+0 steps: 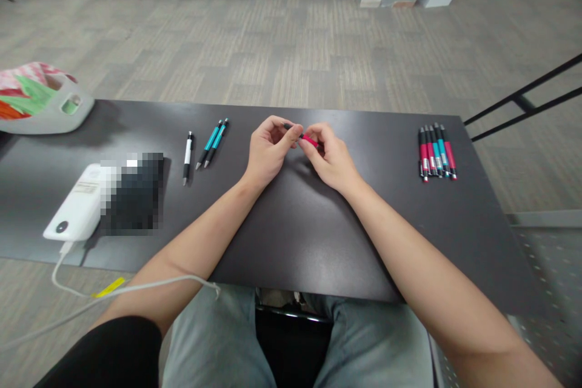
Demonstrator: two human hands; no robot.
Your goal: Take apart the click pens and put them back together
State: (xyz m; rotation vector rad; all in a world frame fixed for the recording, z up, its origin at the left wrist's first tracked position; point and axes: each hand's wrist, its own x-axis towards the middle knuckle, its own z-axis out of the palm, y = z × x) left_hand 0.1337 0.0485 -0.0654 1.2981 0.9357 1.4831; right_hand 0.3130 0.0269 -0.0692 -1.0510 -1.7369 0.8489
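Both my hands meet over the middle of the black table (291, 224), pinching one red pen (307, 140) between them. My left hand (268, 151) holds the pen's dark end with thumb and fingers closed. My right hand (331, 156) grips the red barrel, its fingers curled round it. To the left lie a white pen (187, 156) and two teal pens (213, 143), side by side. At the right edge of the table lies a row of several red and teal pens (436, 151).
A white power bank (77, 203) with a white cable (113, 291) sits at the left front, beside a blurred dark object (136, 194). A grey tray with colourful cloth (40, 103) rests at the far left corner. A black metal rail (527, 100) stands to the right.
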